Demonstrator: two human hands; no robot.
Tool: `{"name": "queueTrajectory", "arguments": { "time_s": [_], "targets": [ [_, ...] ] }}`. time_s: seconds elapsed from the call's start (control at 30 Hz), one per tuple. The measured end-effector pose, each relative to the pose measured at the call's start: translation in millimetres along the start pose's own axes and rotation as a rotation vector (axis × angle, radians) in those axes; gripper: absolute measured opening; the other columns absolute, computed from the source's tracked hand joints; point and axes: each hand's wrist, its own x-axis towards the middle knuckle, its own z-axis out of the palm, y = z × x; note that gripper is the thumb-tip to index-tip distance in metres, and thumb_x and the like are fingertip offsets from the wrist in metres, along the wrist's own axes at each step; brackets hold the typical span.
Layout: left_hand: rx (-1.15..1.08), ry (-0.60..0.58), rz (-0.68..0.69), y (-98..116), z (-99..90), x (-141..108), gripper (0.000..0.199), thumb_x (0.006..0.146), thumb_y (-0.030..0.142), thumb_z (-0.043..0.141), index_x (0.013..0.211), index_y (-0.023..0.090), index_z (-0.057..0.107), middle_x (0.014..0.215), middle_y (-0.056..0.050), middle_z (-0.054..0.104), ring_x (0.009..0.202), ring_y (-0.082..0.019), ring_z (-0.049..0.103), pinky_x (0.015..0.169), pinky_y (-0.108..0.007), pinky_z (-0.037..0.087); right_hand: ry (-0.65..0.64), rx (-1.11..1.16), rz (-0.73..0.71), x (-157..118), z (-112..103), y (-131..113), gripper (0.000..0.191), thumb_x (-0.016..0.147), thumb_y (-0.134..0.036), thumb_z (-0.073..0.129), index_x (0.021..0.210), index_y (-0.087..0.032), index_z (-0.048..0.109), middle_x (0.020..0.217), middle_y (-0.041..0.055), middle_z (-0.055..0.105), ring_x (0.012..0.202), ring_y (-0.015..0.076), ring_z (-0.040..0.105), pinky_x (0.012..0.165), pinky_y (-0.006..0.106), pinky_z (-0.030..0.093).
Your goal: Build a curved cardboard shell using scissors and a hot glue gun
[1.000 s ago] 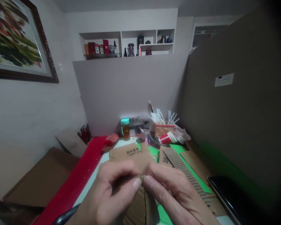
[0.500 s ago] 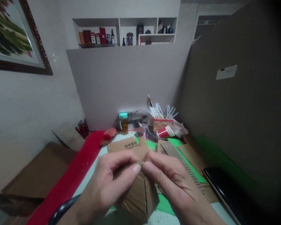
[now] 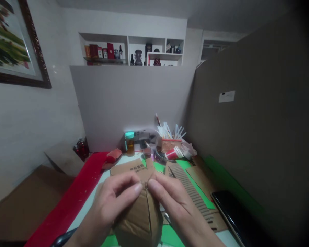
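Observation:
A folded brown cardboard piece (image 3: 134,219) with a seam down its front stands before me, its top narrowing to a peak. My left hand (image 3: 115,199) pinches the peak from the left, thumb and forefinger closed on the cardboard. On the other side of the seam, my right hand (image 3: 170,195) pinches the same edge. The fingertips of both hands are close together, with a small gap between them. Behind the hands lies a flat cardboard sheet (image 3: 126,168) with dark printed characters. Striped corrugated cardboard (image 3: 187,185) is to the right.
A smartphone (image 3: 229,212) lies at the right. Farther back are a teal-capped bottle (image 3: 129,144), a box of white straws (image 3: 171,144) and a tipped red-and-white paper cup (image 3: 173,153). Grey panels (image 3: 134,99) stand behind and to the right. Red cloth (image 3: 74,199) covers the left edge.
My view has tilted up and shifted, so the scene sits lower and further left. My fingertips have come slightly apart at the peak, and the seam between them shows more.

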Motion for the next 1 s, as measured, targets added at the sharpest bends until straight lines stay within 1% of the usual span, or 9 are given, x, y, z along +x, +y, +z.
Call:
{"name": "queueTrajectory", "arguments": {
  "time_s": [0.13, 0.27, 0.37, 0.47, 0.53, 0.6, 0.77, 0.9, 1.0],
  "targets": [
    [-0.168, 0.026, -0.002, 4.4, 0.8, -1.2, 0.03, 0.083, 0.043, 0.069, 0.071, 0.016, 0.06, 0.064, 0.002, 0.049, 0.059, -0.01, 0.045, 0.054, -0.019, 0.035, -0.09, 0.014, 0.083, 0.1, -2.4, -1.6, 0.034, 0.101, -0.045, 0.041, 0.078, -0.021, 0.047, 0.075, -0.0019, 0.05, 0.082, 0.0155, 0.054, 0.071, 0.022, 0.042],
    [-0.298, 0.108, 0.075, 6.1, 2.6, 0.0, 0.025, 0.083, 0.036, 0.071, 0.073, 0.015, 0.063, 0.067, 0.001, 0.055, 0.061, -0.009, 0.048, 0.055, -0.017, 0.039, -0.088, 0.051, 0.132, -0.3, -2.2, -1.2, 0.036, 0.101, -0.045, 0.042, 0.075, -0.021, 0.044, 0.075, -0.002, 0.047, 0.08, 0.016, 0.05, 0.08, 0.025, 0.041],
    [-0.347, 0.049, 0.151, 1.9, 1.9, 5.4, 0.022, 0.078, 0.034, 0.077, 0.087, 0.017, 0.069, 0.077, -0.001, 0.063, 0.069, -0.012, 0.057, 0.064, -0.019, 0.047, 0.006, 0.082, 0.071, -1.4, -2.8, 1.6, 0.035, 0.1, -0.045, 0.042, 0.075, -0.021, 0.046, 0.075, -0.0016, 0.049, 0.076, 0.0154, 0.05, 0.07, 0.023, 0.039],
    [-0.354, -0.126, 0.151, -4.1, -0.8, 12.7, 0.045, 0.065, 0.034, 0.088, 0.102, 0.019, 0.069, 0.088, -0.003, 0.067, 0.081, -0.018, 0.063, 0.075, -0.026, 0.052, 0.126, 0.086, 0.042, -4.9, -3.9, 3.5, 0.039, 0.1, -0.05, 0.042, 0.075, -0.021, 0.047, 0.071, -0.0024, 0.044, 0.062, 0.0126, 0.043, 0.055, 0.022, 0.033],
    [-0.341, -0.194, 0.126, -7.2, -1.8, 16.2, 0.054, 0.057, 0.03, 0.092, 0.105, 0.021, 0.068, 0.089, -0.002, 0.068, 0.086, -0.02, 0.065, 0.077, -0.027, 0.052, 0.186, 0.075, 0.072, -7.6, -3.8, 3.8, 0.041, 0.1, -0.054, 0.042, 0.076, -0.021, 0.048, 0.068, -0.0032, 0.039, 0.056, 0.0116, 0.036, 0.048, 0.023, 0.028],
    [-0.336, -0.198, 0.122, -8.7, -1.5, 17.4, 0.056, 0.056, 0.025, 0.093, 0.105, 0.021, 0.067, 0.088, -0.001, 0.069, 0.086, -0.019, 0.065, 0.076, -0.025, 0.051, 0.208, 0.067, 0.062, -9.4, -3.3, 3.3, 0.04, 0.1, -0.053, 0.042, 0.076, -0.021, 0.048, 0.066, -0.0036, 0.038, 0.053, 0.0112, 0.034, 0.046, 0.024, 0.026],
    [-0.318, -0.159, 0.148, -8.9, 1.4, 13.3, 0.05, 0.058, 0.018, 0.091, 0.102, 0.021, 0.067, 0.086, 0.0, 0.071, 0.083, -0.016, 0.065, 0.072, -0.022, 0.051, 0.182, 0.081, -0.007, -7.8, -4.0, -1.4, 0.039, 0.1, -0.047, 0.043, 0.072, -0.021, 0.046, 0.066, -0.0033, 0.042, 0.055, 0.0107, 0.038, 0.047, 0.022, 0.029],
    [-0.268, -0.15, 0.216, -11.0, 2.2, 10.7, 0.045, 0.058, 0.011, 0.089, 0.098, 0.02, 0.069, 0.098, -0.001, 0.07, 0.085, -0.015, 0.064, 0.071, -0.02, 0.05, 0.164, 0.136, 0.038, -5.2, -6.6, -7.3, 0.039, 0.097, -0.043, 0.046, 0.066, -0.02, 0.042, 0.064, -0.0034, 0.04, 0.056, 0.0105, 0.039, 0.05, 0.022, 0.028],
    [-0.236, -0.159, 0.305, -13.5, 1.9, 9.9, 0.039, 0.06, 0.005, 0.086, 0.092, 0.02, 0.069, 0.092, 0.001, 0.068, 0.081, -0.013, 0.061, 0.071, -0.02, 0.05, 0.13, 0.167, 0.098, -4.7, -7.8, -10.0, 0.036, 0.094, -0.042, 0.047, 0.066, -0.02, 0.042, 0.063, -0.0037, 0.04, 0.057, 0.0104, 0.037, 0.051, 0.022, 0.028]
  ]
}}
